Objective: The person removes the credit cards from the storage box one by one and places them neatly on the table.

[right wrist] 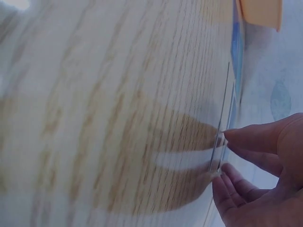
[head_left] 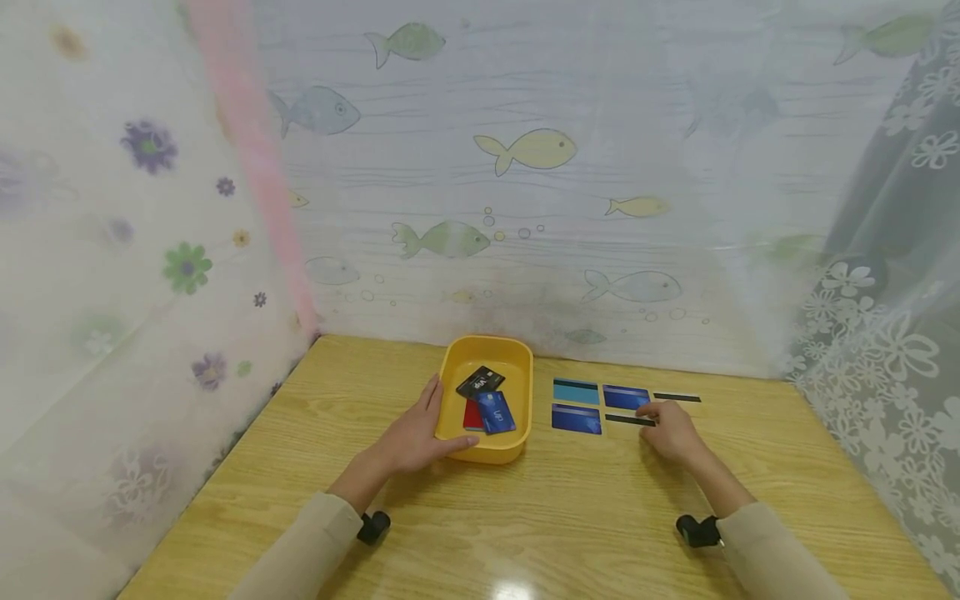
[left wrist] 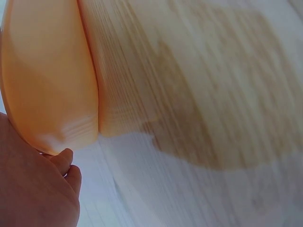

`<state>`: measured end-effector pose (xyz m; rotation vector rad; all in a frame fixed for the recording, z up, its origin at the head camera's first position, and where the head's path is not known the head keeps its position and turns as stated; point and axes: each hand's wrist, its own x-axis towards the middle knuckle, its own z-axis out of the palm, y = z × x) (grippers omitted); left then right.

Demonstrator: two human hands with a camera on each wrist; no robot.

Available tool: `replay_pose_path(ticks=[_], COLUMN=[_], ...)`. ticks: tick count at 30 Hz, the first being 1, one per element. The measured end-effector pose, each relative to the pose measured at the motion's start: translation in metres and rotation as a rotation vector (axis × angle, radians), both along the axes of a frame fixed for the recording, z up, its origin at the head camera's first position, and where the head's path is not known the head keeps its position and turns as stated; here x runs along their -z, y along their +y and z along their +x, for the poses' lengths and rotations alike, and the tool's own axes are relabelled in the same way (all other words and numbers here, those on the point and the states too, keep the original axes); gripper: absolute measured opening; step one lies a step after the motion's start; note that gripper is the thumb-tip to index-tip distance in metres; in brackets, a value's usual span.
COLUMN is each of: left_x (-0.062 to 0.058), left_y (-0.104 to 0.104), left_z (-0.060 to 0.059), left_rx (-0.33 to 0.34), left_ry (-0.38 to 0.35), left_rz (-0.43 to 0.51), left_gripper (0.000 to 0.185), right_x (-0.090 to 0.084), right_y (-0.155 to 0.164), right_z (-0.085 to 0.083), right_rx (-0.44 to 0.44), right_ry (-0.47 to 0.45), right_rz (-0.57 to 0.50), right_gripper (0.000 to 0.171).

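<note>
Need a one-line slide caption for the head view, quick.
Left hand holds yellow tray of cards; right hand touches a card laid on the wooden table.
</note>
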<state>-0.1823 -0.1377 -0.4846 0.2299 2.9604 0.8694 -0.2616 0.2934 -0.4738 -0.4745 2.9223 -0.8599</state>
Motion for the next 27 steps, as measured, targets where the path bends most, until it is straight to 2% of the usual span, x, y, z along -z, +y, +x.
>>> replay_pose_path(ticks=[11, 18, 27], left_x=[0.000, 0.000, 0.001], left_y=[-0.001, -0.001, -0.001], left_z=[0.000, 0.000, -0.001], left_rx=[0.002, 0.003, 0.007], left_ry=[-0.008, -0.003, -0.007], left_rz=[0.007, 0.005, 0.001], left_gripper=[0.125, 0.124, 0.124], right_x=[-0.004, -0.019, -0.041], right_y=[-0.003, -0.015, -0.043], right_z=[0.004, 0.006, 0.019], right_rx=[-0.001, 0.006, -0.085], right_ry=[0.034, 0.032, 0.000], right_rz=[0.009, 0.019, -0.061], right_gripper=[0.034, 0.034, 0.040])
